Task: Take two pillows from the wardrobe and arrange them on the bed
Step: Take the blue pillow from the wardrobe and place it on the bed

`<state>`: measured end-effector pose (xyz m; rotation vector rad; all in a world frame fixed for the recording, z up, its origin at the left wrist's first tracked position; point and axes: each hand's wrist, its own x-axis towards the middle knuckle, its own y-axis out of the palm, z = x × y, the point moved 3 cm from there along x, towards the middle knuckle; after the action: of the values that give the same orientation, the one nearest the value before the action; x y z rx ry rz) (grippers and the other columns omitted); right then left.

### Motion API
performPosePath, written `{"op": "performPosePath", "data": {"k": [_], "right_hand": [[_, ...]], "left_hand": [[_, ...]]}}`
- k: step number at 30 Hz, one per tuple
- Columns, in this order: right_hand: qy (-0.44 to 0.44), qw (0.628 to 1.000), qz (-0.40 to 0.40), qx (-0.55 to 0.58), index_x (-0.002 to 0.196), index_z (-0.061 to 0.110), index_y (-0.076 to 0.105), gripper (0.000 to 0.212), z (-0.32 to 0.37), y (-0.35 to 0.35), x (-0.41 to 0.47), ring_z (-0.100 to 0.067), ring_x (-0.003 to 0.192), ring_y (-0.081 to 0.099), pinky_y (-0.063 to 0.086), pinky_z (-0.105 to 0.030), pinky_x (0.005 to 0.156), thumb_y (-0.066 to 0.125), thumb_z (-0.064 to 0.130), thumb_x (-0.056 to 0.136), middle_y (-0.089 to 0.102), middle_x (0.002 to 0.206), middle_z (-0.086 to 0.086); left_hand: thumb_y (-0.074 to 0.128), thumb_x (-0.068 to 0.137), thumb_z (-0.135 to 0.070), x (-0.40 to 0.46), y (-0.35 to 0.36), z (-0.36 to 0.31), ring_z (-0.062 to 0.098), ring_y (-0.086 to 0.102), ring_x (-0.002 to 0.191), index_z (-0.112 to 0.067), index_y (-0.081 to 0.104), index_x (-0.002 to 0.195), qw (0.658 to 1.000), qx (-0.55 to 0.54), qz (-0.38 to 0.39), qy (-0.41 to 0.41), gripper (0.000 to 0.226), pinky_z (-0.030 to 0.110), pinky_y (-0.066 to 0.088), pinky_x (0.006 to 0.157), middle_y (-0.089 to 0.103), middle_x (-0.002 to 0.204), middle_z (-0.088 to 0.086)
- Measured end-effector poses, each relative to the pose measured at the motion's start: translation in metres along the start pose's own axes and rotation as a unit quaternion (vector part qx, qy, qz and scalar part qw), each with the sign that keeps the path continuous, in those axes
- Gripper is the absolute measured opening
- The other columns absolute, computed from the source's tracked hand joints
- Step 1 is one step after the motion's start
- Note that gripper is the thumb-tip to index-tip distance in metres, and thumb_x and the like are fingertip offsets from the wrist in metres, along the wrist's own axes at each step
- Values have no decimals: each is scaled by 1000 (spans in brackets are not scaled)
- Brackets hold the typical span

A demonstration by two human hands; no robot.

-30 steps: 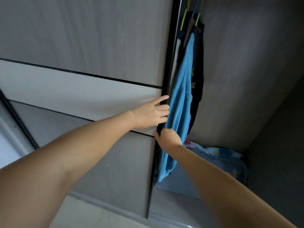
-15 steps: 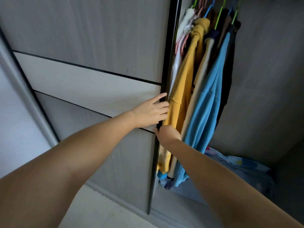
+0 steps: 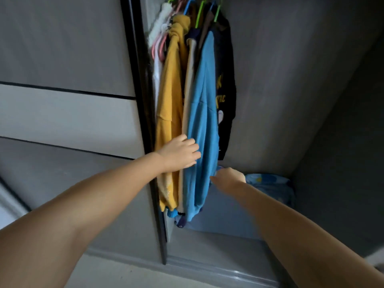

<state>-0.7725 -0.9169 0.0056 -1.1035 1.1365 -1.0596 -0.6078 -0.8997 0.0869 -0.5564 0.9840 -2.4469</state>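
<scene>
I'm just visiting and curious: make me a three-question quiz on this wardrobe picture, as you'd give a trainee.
1. True or false: the left hand rests on the hanging clothes.
2. Which garment hangs between the yellow garment and the black printed top? A) red coat B) blue top C) green scarf
3. What lies low in the wardrobe beyond the right hand?

Key: 1 true; 2 B; 3 blue patterned bedding, possibly a pillow.

Head-worn view, close on wardrobe (image 3: 291,100)
</scene>
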Motion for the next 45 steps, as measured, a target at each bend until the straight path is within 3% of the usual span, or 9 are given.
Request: {"op": "performPosePath", "data": {"k": [3,7,12,21,27,34,40,45], "right_hand": [[59,998,4,-3,121,25,62,34,-75,-3,-19,-26,112,62,48,-33,85,42,36,95,65,122,-5],[127,992,14,7,112,16,63,34,-159,-5,-42,-27,103,63,42,-30,72,41,34,95,66,115,-8],[112,993,-23,-12,136,19,42,47,-215,0,-59,-28,127,43,40,-41,97,45,41,94,47,138,-8],[101,995,25,-5,138,18,38,50,-233,58,-5,-28,130,39,37,-44,102,46,40,94,42,142,-8],[96,989,112,-12,139,17,36,53,-235,113,69,-35,135,32,35,-46,104,45,44,95,41,144,-11],[117,980,158,28,142,18,33,55,-253,172,161,-32,132,38,39,-47,101,45,44,95,39,145,-11],[132,971,197,24,144,20,29,58,-290,238,232,-29,133,36,37,-45,104,46,44,95,37,146,-8],[122,974,192,8,145,18,27,62,-315,313,312,-28,134,35,35,-43,106,50,44,93,34,148,-9]], "left_hand": [[46,94,-41,56,6,-49,25,56,106,-15,57,111,985,-141,88,-32,32,37,46,79,61,109,5],[50,92,-42,114,15,-95,26,50,114,-15,55,115,948,-257,154,-103,35,37,44,79,57,116,7],[50,91,-45,152,36,-133,27,50,113,-17,54,118,925,-303,179,-144,39,37,43,82,55,118,6],[52,91,-44,174,113,-164,30,46,123,-17,47,130,885,-360,254,-149,48,41,45,93,50,131,11],[51,91,-44,186,201,-174,30,45,126,-16,44,134,854,-395,315,-124,52,41,43,98,49,134,11],[52,91,-41,220,312,-174,32,43,125,-16,37,138,828,-396,381,-113,55,43,41,98,45,135,14],[54,90,-35,246,401,-204,32,41,125,-14,36,137,829,-401,378,-96,55,44,41,96,42,134,14],[56,88,-32,257,496,-234,26,32,136,-18,28,144,845,-375,345,-160,65,38,32,105,33,147,11]]}}
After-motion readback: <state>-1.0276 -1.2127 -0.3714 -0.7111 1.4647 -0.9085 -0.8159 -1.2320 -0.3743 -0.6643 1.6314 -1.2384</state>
